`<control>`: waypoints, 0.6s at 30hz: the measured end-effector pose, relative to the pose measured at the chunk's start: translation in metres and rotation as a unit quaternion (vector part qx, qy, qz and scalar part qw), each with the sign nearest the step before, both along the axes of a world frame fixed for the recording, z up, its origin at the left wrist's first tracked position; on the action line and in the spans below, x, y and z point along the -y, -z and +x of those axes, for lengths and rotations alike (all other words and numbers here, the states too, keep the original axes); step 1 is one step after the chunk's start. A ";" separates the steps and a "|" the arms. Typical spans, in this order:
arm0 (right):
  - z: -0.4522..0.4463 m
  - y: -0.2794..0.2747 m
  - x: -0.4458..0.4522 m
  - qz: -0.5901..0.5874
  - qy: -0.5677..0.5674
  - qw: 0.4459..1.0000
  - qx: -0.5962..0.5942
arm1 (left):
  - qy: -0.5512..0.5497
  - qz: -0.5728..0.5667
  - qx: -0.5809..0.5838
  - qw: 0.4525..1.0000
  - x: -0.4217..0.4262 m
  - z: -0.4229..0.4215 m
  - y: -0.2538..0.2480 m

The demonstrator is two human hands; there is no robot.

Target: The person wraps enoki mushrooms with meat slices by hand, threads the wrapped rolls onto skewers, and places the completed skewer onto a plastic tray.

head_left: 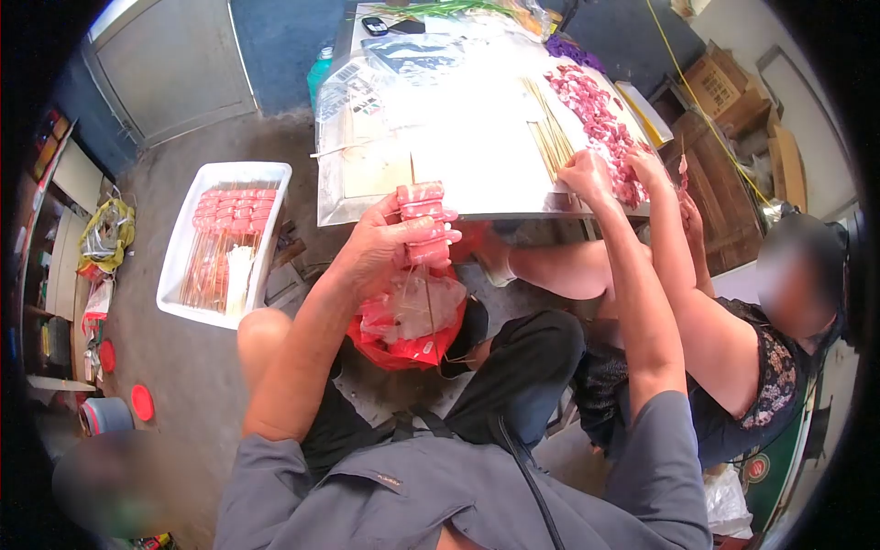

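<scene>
My left hand (380,236) is closed around meat skewers (423,194), held upright in front of the table's near edge. Pink meat pieces are stacked on them, and thin stick ends hang below; how many skewers there are I cannot tell. My right hand (588,174) reaches over the table, its fingers pinched at the near ends of a spread of bamboo skewers (548,128). To the right of it lies a long heap of cut raw meat (591,105). Beneath my left hand, a red plastic bag (403,344) sits between my knees.
A white tray (171,261) on the floor at left holds rows of finished meat skewers. At right, a co-worker's hand (649,170) is at the meat heap. The brightly lit table (367,209) carries plastic packaging (353,87) and green stalks (449,9). Cardboard boxes (720,82) stand behind.
</scene>
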State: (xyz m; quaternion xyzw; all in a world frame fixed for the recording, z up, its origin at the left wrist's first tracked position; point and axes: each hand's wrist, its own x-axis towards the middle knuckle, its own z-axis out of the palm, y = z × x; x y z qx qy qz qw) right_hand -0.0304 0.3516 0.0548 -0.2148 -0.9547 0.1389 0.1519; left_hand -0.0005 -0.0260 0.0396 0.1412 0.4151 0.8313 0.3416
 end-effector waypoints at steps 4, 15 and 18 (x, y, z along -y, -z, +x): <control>-0.006 0.001 -0.002 0.055 0.001 0.998 0.023 | 0.007 0.004 -0.010 1.000 0.001 -0.001 0.005; -0.014 -0.006 0.004 0.131 -0.054 0.989 0.048 | -0.001 0.007 -0.012 1.000 0.005 -0.002 0.002; -0.012 -0.006 -0.001 0.071 -0.047 0.994 0.064 | -0.005 0.009 -0.012 1.000 0.006 -0.004 0.002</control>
